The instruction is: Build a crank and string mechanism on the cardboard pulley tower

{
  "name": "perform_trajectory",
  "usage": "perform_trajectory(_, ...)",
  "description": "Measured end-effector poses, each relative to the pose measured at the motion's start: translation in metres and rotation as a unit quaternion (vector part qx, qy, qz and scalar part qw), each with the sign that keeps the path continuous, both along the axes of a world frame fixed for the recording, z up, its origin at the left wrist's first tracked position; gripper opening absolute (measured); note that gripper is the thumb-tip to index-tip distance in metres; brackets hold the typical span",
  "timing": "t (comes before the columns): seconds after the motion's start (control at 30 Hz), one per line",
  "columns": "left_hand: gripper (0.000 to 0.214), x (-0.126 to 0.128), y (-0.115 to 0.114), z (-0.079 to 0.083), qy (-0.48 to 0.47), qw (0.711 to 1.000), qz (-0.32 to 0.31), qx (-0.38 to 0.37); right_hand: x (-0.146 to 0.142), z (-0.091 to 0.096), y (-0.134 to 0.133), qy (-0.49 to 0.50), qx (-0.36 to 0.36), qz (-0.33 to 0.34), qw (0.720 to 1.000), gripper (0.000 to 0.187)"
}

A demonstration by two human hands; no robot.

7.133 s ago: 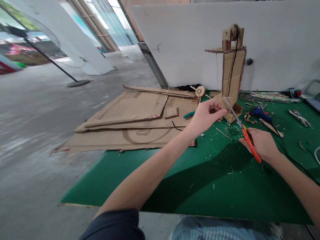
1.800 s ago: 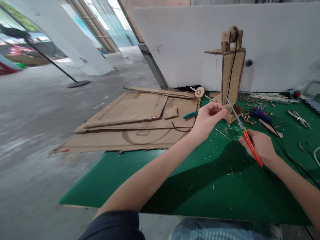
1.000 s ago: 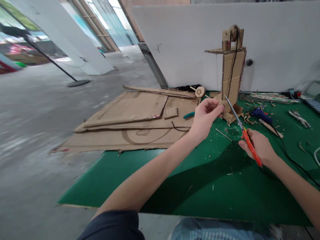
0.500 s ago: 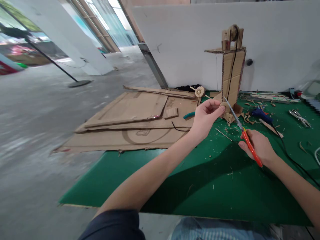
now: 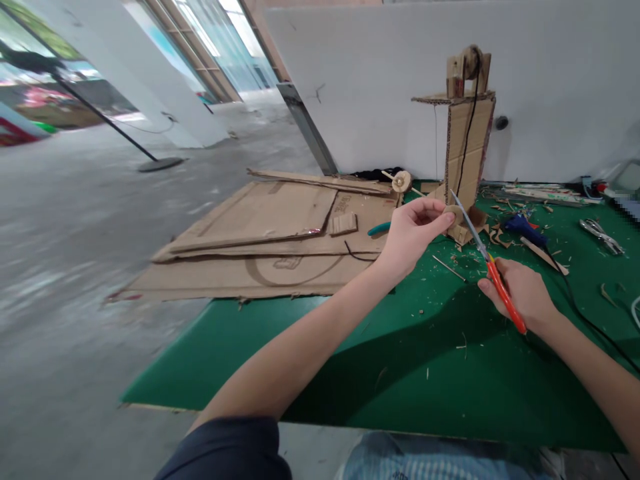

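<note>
My left hand pinches a small round cardboard piece between thumb and fingers above the table. Wrapped round the handles of red-handled scissors is my right hand. The scissor blades point up and away, beside the right edge of the cardboard piece; whether they touch it I cannot tell. Just behind both hands rises a cardboard tower with a wheel on top and a black cord down its front. A cardboard wheel on a stick lies beyond my left hand.
Flat cardboard sheets cover the table's left part, with a teal-handled tool near them. On the right of the green table are a blue glue gun with its cable, cardboard scraps and a silver coiled cable. A white panel stands behind.
The view has shifted very slightly. Both hands keep nearly the same pose, with the cardboard piece and the scissors still held.
</note>
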State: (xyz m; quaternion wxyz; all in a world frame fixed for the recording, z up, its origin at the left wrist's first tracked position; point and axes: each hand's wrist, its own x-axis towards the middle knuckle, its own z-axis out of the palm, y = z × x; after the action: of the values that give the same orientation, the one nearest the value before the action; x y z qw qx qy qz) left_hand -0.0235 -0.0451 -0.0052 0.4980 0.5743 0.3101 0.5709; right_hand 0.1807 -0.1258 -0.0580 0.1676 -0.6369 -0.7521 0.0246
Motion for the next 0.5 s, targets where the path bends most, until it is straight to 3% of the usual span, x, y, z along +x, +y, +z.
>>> perform_trajectory(0.3,0.019,-0.0013,0.0002,0.0014,0.015,1.0,-0.005,-0.009,-0.0028,-0.0028,0.0014,-0.039,0.0,-0.039,0.998,0.041)
perform_trajectory(0.5,0.019,-0.0012,0.0014,-0.0004,0.0,1.0,0.007,-0.002,0.0017,-0.0051,0.0046,0.002,0.005,-0.049,0.999,0.047)
